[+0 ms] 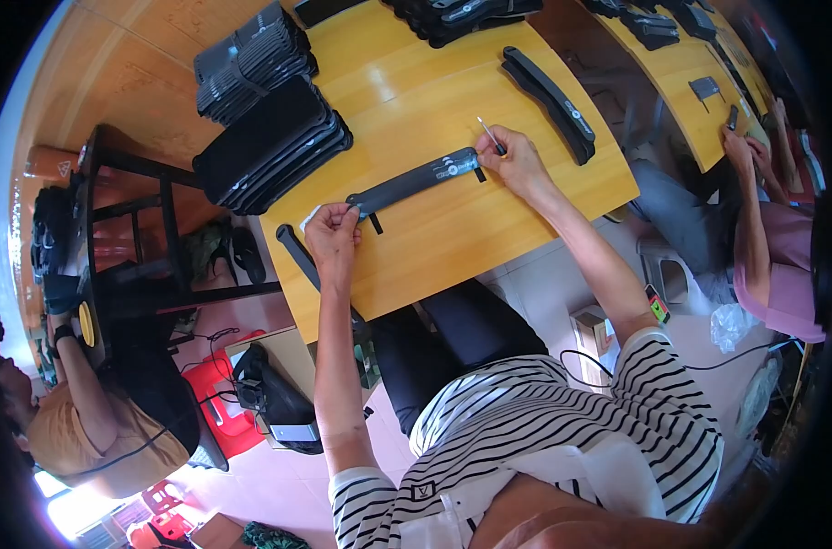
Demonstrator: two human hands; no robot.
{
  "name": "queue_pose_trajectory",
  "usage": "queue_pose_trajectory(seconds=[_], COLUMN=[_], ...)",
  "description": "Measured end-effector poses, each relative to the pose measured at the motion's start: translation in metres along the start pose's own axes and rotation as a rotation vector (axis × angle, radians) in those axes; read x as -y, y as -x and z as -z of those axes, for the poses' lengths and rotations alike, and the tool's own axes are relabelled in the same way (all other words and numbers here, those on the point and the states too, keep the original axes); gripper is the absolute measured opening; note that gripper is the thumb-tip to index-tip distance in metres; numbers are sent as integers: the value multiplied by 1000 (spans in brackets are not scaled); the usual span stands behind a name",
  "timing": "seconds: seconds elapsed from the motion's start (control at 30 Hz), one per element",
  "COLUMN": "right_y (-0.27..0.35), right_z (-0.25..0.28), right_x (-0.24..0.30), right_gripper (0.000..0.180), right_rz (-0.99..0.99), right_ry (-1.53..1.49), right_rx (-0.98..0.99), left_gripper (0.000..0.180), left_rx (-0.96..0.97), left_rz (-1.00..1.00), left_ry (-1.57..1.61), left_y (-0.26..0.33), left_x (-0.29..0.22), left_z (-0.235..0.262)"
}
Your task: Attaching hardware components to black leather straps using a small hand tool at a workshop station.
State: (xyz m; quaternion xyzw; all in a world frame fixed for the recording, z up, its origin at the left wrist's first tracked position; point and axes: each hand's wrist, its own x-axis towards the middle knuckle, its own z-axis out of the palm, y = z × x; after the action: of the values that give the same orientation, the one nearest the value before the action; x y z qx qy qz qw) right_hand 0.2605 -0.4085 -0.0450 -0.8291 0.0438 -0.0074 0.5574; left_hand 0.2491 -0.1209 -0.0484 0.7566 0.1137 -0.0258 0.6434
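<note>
A long black band (414, 183) with pale printed marks lies across the yellow table in front of me. Two short black tabs (377, 223) stick out from its near edge. My left hand (332, 240) pinches the band's left end between thumb and fingers; something white shows beside those fingers. At the other end, my right hand (518, 165) is closed round a small tool (491, 134) with a thin bright shaft and a dark handle. The shaft points up and away from the band. Whether the right fingertips also grip the band's end, I cannot tell.
Stacks of black flat pieces (274, 142) stand on the table (388, 274) at the far left, more at the back. Another black band (553, 105) lies right; one (297, 254) lies at the left edge. Co-workers sit at both sides, one in a pink sleeve (782, 274).
</note>
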Motion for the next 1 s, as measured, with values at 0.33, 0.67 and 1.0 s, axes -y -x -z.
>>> queue_pose_trajectory(seconds=[0.33, 0.67, 1.0], right_y=[-4, -4, -4], right_z=[-4, -5, -6], right_x=[-2, 0, 3], right_gripper=[8, 11, 10], right_rz=[56, 15, 10], right_ry=[29, 28, 41], right_rx=[-40, -54, -77], left_gripper=[7, 7, 7], left_rx=[-5, -23, -20], left_rz=[6, -8, 24], left_ry=[-4, -57, -39], left_y=[-2, -2, -3], left_x=[-1, -2, -1], left_z=[0, -1, -2])
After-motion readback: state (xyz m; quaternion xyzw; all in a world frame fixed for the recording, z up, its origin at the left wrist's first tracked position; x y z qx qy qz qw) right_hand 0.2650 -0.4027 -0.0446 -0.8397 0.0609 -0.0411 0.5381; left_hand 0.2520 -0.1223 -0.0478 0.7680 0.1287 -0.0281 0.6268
